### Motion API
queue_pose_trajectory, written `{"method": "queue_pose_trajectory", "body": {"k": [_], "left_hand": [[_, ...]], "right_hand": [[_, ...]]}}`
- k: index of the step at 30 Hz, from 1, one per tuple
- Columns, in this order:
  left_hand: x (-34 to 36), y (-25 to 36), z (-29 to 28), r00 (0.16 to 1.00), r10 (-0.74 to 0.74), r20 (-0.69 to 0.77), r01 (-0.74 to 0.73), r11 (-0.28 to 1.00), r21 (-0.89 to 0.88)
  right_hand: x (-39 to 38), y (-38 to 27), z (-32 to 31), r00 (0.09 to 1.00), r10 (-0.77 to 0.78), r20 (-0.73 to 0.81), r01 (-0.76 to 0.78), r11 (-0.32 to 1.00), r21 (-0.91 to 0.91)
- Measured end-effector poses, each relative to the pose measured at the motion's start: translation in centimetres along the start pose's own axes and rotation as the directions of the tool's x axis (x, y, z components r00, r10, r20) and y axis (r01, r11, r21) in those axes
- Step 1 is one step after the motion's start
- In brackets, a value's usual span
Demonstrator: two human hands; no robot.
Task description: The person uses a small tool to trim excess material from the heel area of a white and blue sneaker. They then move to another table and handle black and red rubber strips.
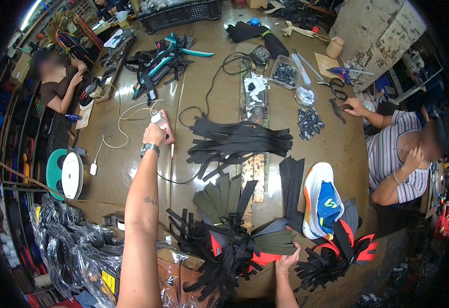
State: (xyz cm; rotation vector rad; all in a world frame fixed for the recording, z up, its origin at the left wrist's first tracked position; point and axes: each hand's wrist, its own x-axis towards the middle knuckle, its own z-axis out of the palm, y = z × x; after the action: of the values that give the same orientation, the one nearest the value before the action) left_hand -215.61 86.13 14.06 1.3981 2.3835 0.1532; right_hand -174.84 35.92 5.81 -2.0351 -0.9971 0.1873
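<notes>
My left hand (pixel 154 134) is stretched far over the table, its fingers closed at the side of a pink power strip (pixel 168 128). A white plug (pixel 156 118) sits at its fingertips; the exact hold is partly hidden. Close to me, my right hand (pixel 287 259) grips the right edge of a bundle of straps (pixel 229 231), black and olive with red pieces. Just right of that hand lies another black and red strap bundle (pixel 332 256). A white, orange and blue shoe (pixel 323 203) rests behind it.
Black straps (pixel 240 141) lie mid-table. Plastic-wrapped bundles (pixel 75 246) fill the near left, beside a white spool (pixel 72 175). Scissors (pixel 333 88), a box of small black parts (pixel 286 72) and loose cables are farther back. One person sits left, another right.
</notes>
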Motion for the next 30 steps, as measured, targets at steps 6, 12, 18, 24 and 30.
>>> {"method": "queue_pose_trajectory", "body": {"k": [6,12,18,24,30], "left_hand": [[-0.08,0.12,0.01,1.000,-0.006,-0.015,0.006,1.000,-0.013],[-0.05,0.14,-0.02,1.000,0.004,-0.004,-0.004,1.000,0.011],[-0.14,0.20,-0.01,1.000,0.013,-0.024,-0.013,1.000,-0.002],[0.07,0.25,-0.09,1.000,0.013,-0.003,-0.013,1.000,0.020],[0.20,0.01,0.17,1.000,0.009,-0.021,-0.009,1.000,0.011]], "right_hand": [[-0.04,-0.10,-0.15,1.000,0.016,0.017,-0.016,1.000,0.004],[-0.06,0.19,-0.09,1.000,0.012,0.013,-0.012,1.000,0.001],[-0.09,0.13,-0.21,0.998,0.052,0.034,-0.052,0.999,0.008],[0.03,0.01,-0.21,0.999,0.024,0.034,-0.024,1.000,-0.002],[-0.02,0.04,-0.20,1.000,0.017,0.026,-0.017,1.000,0.024]]}}
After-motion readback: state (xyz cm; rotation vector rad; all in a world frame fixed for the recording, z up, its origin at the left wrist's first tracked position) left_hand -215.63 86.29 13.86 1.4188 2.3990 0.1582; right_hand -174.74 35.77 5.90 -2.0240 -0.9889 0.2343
